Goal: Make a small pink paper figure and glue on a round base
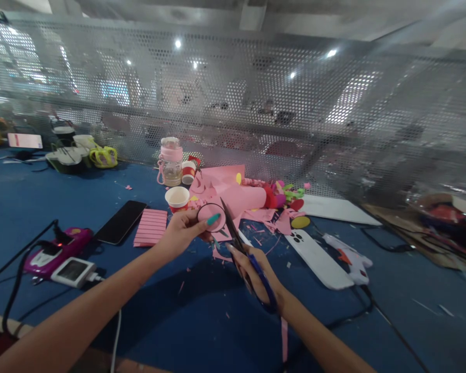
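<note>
Between thumb and fingers, my left hand pinches a round pink paper piece with a dark outline. My right hand is wrapped round the blue handles of a pair of scissors, whose dark blades point up and away beside the disc's right edge. Whether the blades touch the paper I cannot tell. Behind the hands lie pink paper sheets and scraps. A white paper cup stands just beyond my left hand, and a pink striped paper stack lies to its left.
A black phone, a purple power strip and a white adapter with cables lie at left. On the right are a white phone and a glue gun with its cord. A pink-lidded bottle stands before a perforated metal screen.
</note>
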Demonstrator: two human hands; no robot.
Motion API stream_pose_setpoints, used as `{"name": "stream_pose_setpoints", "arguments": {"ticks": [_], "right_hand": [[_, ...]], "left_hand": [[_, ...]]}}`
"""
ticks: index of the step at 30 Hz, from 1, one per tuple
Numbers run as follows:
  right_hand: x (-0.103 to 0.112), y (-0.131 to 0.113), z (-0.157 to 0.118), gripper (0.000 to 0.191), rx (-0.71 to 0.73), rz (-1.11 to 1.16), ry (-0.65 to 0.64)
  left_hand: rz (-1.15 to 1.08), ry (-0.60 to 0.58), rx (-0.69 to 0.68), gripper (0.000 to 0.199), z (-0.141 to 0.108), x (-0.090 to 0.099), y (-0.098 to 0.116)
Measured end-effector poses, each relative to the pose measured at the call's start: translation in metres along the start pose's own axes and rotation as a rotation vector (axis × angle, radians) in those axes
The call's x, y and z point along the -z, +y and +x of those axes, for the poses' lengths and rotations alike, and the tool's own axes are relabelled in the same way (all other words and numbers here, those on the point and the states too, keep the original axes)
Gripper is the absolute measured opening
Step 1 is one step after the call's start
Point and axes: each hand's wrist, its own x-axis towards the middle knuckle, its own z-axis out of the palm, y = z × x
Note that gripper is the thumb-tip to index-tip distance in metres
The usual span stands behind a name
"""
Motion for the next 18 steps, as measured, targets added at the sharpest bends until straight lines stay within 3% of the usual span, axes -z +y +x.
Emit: {"name": "stream_pose_setpoints", "arguments": {"ticks": [18], "right_hand": [[0.0012, 0.0002, 0.0002, 0.043, 0.024, -0.023, -0.016]], "left_hand": [[0.016, -0.014, 0.007, 0.039, -0.0005, -0.0014, 0.0017]]}}
